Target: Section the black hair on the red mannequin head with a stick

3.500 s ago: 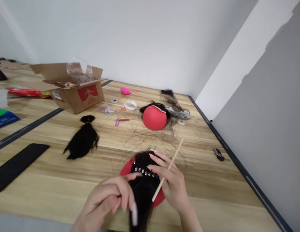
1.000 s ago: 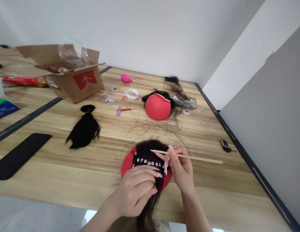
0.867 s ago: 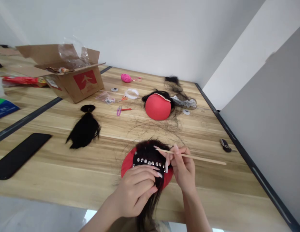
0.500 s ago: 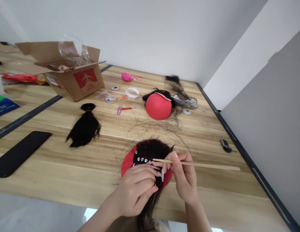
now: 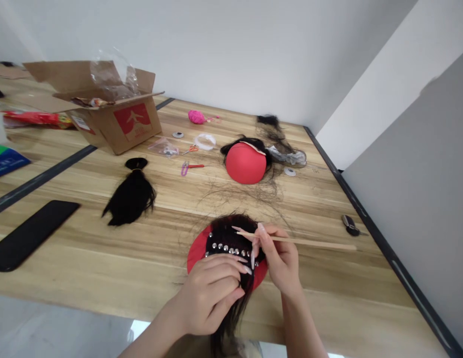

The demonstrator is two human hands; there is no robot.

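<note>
I see the right hand pinching a stick, fingers closed, tip over black hair, just far of some studs. Left hand half-curled on the hair's near part; I cannot tell whether it grips any. Hair lies over a red base, near middle of table. Red dome farther off.

Single head view, near, above table, facing forward and down

We count two hands, two red domes, one wooden stick, one tied hair bundle, two googly eyes, one cardboard box, one car key
</note>
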